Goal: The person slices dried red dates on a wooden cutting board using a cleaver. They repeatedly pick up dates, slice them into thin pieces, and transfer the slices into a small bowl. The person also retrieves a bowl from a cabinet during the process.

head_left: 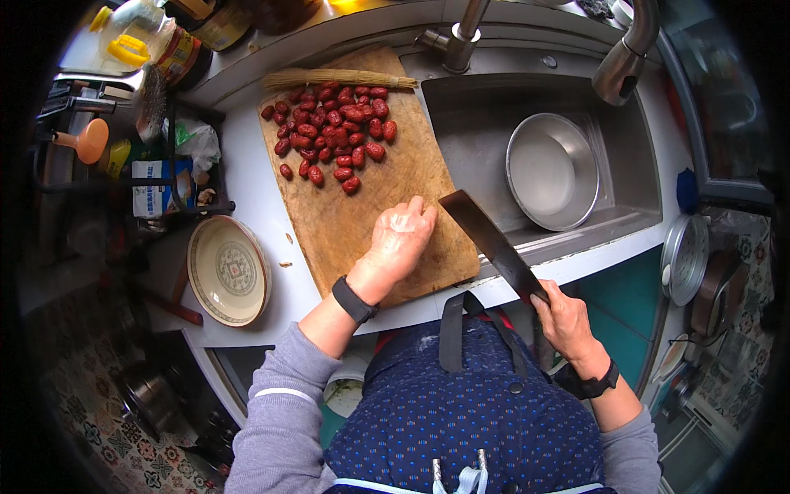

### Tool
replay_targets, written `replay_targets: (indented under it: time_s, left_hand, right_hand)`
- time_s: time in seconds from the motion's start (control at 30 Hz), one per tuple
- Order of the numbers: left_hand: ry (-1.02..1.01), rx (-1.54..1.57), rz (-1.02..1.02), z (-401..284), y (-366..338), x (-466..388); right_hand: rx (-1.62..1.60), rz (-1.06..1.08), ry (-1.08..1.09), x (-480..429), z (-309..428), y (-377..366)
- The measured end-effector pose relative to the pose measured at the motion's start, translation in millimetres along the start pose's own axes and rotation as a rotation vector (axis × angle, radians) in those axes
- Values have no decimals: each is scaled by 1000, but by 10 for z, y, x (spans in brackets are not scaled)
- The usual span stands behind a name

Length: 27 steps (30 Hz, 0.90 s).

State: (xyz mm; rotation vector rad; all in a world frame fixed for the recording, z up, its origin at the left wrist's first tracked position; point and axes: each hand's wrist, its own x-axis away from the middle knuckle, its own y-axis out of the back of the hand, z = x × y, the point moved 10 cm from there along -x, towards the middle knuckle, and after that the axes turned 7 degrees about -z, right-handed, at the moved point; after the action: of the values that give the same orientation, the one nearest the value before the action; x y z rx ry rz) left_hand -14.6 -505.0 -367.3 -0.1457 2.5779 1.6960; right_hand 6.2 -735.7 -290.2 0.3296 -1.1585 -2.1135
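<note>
A heap of dried red jujubes (333,133) lies on the upper half of a worn wooden cutting board (327,228). Above the heap, a bundle of thin straw-like sticks (339,78) rests across the board. My left hand (404,238) is over the board's lower right part, fingers curled; whether anything is between them is hidden. A white dressing or tape shows on its back. My right hand (561,321) grips a cleaver (494,244) by its handle. The dark blade slants up and left, its far end near the board's right edge, apart from the left hand.
A metal bowl (543,173) stands in the steel sink (469,136), below a faucet (620,77). A patterned ceramic bowl (228,270) sits on the counter left of the board. Further left are a rack (173,179) with utensils and packages, and bottles (133,28).
</note>
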Motion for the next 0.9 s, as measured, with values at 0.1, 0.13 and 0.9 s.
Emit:
replay_targets:
  time_s: [0.1,0.13,0.9]
  left_hand:
    - [-5,-42,-18,88,39,5]
    - [-9,-69,-14,120,50,10]
    - [692,706,-462,1050,94,938]
  right_hand:
    - [27,33,-30,7,-27,-14]
    - [40,47,-42,9,-39,-24]
    - [77,213,48,-299,241,-439]
